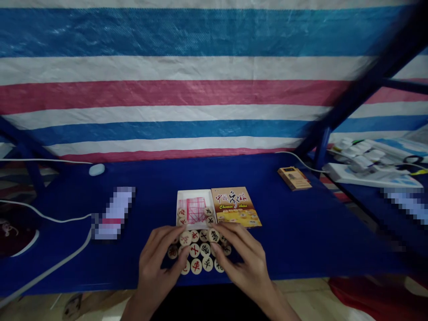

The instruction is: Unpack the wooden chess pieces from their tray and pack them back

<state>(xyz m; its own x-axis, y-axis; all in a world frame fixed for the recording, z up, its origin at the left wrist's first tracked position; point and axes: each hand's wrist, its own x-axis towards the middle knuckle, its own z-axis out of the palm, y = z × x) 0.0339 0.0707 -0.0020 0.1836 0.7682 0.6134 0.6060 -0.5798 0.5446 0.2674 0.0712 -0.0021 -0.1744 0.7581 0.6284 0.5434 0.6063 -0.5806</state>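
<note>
My left hand (158, 259) pinches a round chess piece with a red character (185, 238) between thumb and fingers. Between the thumb and fingers of my right hand (244, 254) is a piece with a black character (213, 235). Both are held above rows of round pieces on the blue table, among them a red-marked one (196, 266) and a black-marked one (207, 263). Just beyond, a white open box (195, 193) holds a folded red-lined sheet (195, 210) and a few pieces along its left and right sides. Its printed lid (236, 206) lies against the box's right side.
A phone (115, 213) lies on the blue table (301, 236) at the left, near white cables and a small white object (96, 169). At the back right is a small yellow-brown box (294, 178). Blue metal bars and a striped sheet (200, 98) stand behind; clutter sits far right.
</note>
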